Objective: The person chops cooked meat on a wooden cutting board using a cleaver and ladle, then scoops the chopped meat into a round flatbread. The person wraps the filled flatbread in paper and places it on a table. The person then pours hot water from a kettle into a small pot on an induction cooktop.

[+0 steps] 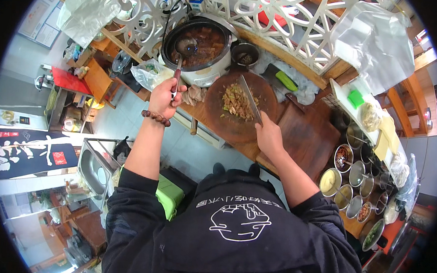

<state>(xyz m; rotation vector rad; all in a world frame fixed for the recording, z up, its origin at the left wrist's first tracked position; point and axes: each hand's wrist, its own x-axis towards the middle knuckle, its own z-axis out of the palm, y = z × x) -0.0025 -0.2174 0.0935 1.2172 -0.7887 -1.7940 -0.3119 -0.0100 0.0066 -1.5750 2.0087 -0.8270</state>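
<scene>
My left hand (164, 97) grips the handle of a metal ladle (186, 46), whose bowl is over the dark stew (208, 43) in a round electric cooker (210, 76). In my right hand (269, 133) is a knife (249, 97), its blade angled across a heap of chopped meat and greens (236, 102). That heap lies on a round wooden chopping block (219, 127). A crumpled cloth (194, 95) sits between the cooker and the block. Right of the block, a green pepper (286, 80) rests on or beside a dark cleaver blade (271, 75).
A small dark pot (245, 55) stands behind the block. Several metal containers of sauces and toppings (343, 158) crowd the right side, below a white shelf (374, 126). White lattice panels (302, 26) edge the counter's back. A steel sink (94, 167) is at left.
</scene>
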